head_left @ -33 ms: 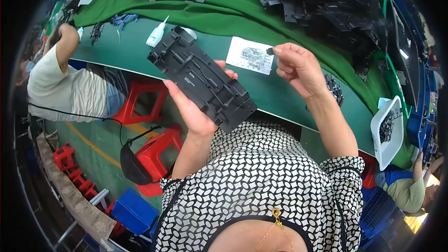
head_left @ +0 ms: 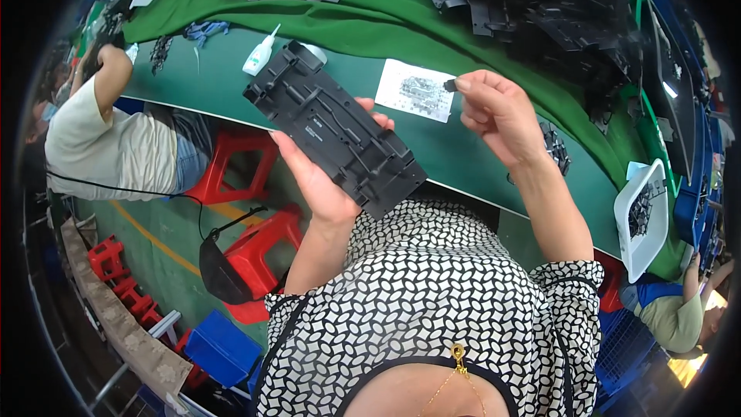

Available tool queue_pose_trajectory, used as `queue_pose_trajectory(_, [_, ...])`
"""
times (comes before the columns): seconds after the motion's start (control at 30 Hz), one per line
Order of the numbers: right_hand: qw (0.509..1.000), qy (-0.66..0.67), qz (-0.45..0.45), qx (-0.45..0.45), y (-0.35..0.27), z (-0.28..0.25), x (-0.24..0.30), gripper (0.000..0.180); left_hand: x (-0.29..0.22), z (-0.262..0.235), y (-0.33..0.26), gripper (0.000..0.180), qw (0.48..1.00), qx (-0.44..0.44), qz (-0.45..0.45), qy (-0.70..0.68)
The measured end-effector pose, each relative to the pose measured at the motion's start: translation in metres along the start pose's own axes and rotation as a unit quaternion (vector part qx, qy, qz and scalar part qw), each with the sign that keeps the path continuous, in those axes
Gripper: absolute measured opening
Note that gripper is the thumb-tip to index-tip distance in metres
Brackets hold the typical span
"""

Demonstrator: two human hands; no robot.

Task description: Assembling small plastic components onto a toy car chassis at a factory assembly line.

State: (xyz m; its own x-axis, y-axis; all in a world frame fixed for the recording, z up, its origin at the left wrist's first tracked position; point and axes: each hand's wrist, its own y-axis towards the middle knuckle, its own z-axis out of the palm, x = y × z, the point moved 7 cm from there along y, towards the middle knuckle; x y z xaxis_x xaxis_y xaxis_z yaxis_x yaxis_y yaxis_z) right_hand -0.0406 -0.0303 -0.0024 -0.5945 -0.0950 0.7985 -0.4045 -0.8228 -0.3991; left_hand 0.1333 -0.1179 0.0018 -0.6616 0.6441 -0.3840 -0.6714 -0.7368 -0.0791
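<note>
A long black moulded plastic chassis (head_left: 333, 125) rests tilted in my left hand (head_left: 320, 191), its ribbed and recessed face up. The thumb lies along its near left edge, and the other fingertips show past its far right edge. To the right, my right hand (head_left: 503, 117) pinches a small black plastic piece (head_left: 450, 86) between thumb and index finger, apart from the chassis. That piece is over the right edge of a white printed sheet (head_left: 392, 91) on the green table (head_left: 220, 81). Beyond the chassis stands a white squeeze bottle (head_left: 258, 59) with a pointed nozzle.
Black moulded parts (head_left: 532, 11) pile up on the green cloth (head_left: 370, 27). Small black parts (head_left: 556, 150) lie near my right wrist, and more fill a white tray (head_left: 653, 220). A co-worker (head_left: 116, 135) sits left, near red stools (head_left: 266, 251).
My right hand, with the small black piece, has shifted very slightly to the right. The chassis in my left hand has hardly moved.
</note>
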Motion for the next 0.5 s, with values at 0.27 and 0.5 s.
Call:
queue_pose_trajectory(0.27, [0.951, -0.261, -0.164, 0.029, -0.059, 0.022, 0.02, 0.008, 0.004, 0.009, 0.002, 0.094, 0.999, 0.028, -0.004, 0.02])
queue_pose_trajectory(0.5, [0.599, -0.559, -0.559, 0.129, -0.096, 0.058, 0.025, 0.033, 0.006, 0.017, 0.0, 0.085, 0.996, 0.052, -0.016, 0.077])
